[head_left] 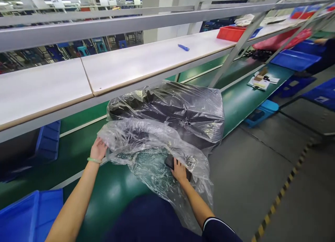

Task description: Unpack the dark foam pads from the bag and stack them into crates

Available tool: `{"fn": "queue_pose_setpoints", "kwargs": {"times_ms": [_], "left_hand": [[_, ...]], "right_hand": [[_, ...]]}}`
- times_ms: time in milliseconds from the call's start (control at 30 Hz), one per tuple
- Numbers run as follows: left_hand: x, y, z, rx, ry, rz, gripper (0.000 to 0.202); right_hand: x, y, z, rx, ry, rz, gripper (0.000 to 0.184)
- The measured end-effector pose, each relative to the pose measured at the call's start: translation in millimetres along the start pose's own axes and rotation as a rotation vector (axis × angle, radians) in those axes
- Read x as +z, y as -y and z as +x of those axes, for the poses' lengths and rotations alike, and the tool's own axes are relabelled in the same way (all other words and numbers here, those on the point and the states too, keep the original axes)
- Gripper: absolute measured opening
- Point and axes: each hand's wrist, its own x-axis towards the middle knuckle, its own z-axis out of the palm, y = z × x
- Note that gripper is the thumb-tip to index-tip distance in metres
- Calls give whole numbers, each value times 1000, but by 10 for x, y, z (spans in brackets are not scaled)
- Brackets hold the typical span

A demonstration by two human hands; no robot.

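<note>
A large clear plastic bag full of dark items lies on the green conveyor belt in front of me. My left hand grips the bag's crumpled left edge, fingers closed on the film. Inside the bag's open mouth, my right hand is closed on a small black object. A green band circles my left wrist.
A white shelf runs above the belt with a blue tool and a red bin. Blue bins stand at lower left and right. Papers lie farther down the belt. A metal strut slants to the shelf.
</note>
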Motion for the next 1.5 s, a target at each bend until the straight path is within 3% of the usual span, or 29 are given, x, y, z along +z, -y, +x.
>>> {"fn": "queue_pose_setpoints", "kwargs": {"times_ms": [100,233,333,400,467,567,667,733,800,933,1000,1100,1167,1333,1433,1500], "left_hand": [[-217,206,-182,-1,-59,127,20],[-458,582,-519,7,-164,470,26],[-543,868,-872,-28,-169,688,43],[-526,993,-1143,-66,-45,759,60],[-451,1032,-1404,-64,186,840,82],[-296,936,-1694,-11,530,933,104],[-241,726,-1816,-102,768,955,82],[-323,562,-1835,-173,822,1012,56],[-505,394,-1843,-166,736,1101,45],[-1024,102,-1932,-134,476,1228,52],[-1275,20,-2012,-162,423,1257,54],[-1567,-13,-2097,-224,372,1297,56],[-1703,-13,-2085,-285,341,1307,59],[-1923,-88,-1837,-389,243,1344,60],[-2045,-155,-1642,-463,170,1547,50],[-2093,-190,-1507,-475,85,1715,47]], "right_hand": [[-224,-182,63,-116,-9,119,56],[-721,-230,24,-157,-165,211,52],[-1154,-176,-153,-213,-104,268,48],[-1402,-83,-305,-351,20,331,42],[-1567,77,-439,-556,167,454,36],[-1593,442,-560,-820,397,660,37],[-1343,836,-568,-919,569,720,41],[-1070,1016,-507,-880,684,774,43],[-765,1082,-398,-639,764,958,42],[-234,936,-109,195,672,1386,26],[-89,854,62,339,589,1468,16],[-87,901,383,339,457,1584,9],[-237,1060,647,292,380,1671,9],[-993,1510,1288,38,292,1854,19],[-1408,1492,1409,-100,322,1862,18],[-1535,1343,1326,-139,383,1802,14]]}}
